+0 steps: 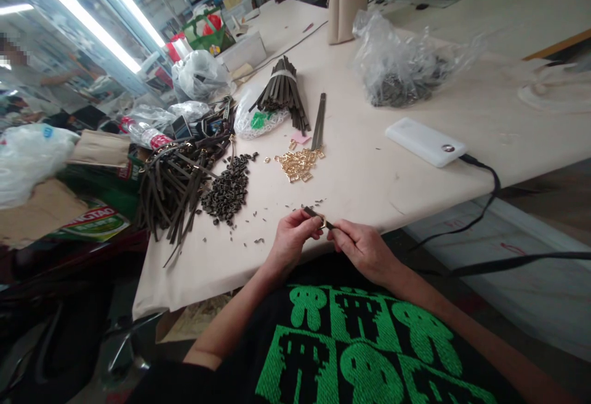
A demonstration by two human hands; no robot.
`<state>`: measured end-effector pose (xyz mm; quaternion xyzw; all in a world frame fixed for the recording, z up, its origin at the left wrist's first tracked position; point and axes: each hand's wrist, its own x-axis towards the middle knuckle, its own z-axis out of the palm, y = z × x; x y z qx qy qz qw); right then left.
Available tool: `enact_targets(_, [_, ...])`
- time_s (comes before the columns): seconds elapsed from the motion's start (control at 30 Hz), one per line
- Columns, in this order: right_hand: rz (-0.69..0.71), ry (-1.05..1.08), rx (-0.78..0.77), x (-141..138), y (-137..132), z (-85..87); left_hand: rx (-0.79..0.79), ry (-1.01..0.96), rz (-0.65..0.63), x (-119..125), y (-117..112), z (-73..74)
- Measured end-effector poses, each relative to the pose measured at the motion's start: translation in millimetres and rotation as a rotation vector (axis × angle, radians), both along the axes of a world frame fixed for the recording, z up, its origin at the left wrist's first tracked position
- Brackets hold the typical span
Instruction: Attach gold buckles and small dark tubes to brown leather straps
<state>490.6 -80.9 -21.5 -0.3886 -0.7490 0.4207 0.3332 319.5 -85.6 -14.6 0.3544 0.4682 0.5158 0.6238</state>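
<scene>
- Left hand at the near edge of the worktop, thumb and fingers pinched.
- Right hand at that same edge, fingers curled, pinching.
- Bare left forearm and right forearm slant inward toward the worktop.

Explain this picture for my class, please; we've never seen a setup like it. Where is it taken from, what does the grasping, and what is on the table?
There is no machine here: the grip is simply a person's bare left hand and right hand. The single picture comes from a camera worn on that person's head, looking forward and down. Together the hands hold a dark strip, with a gold-coloured metal piece between them; whether it is threaded on is too small to tell. On the pale table beyond lie a pile of gold-coloured pieces, a heap of small dark pieces to its left, a tied bundle of dark strips and a white device with a cable.
</scene>
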Motion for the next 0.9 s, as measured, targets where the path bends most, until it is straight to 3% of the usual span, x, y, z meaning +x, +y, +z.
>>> enact_targets(0.27, [0.03,0.147,-0.242,-5.0,-4.0,-2.2,-0.202,-0.188,0.016,2.6,-3.1,-0.5])
enact_targets(0.53, [0.04,0.246,-0.417,-9.3,-5.5,-3.3,-0.211,-0.228,-0.029,1.7,-6.7,-1.4])
enact_targets(0.67, [0.036,0.205,-0.38,-10.5,-4.4,-3.5,-0.225,-0.251,-0.024,-0.5,-6.7,-6.7])
enact_targets(0.9, [0.009,0.037,-0.13,-11.3,-2.9,-0.9,-0.199,-0.231,0.002,0.0,-6.8,-10.8])
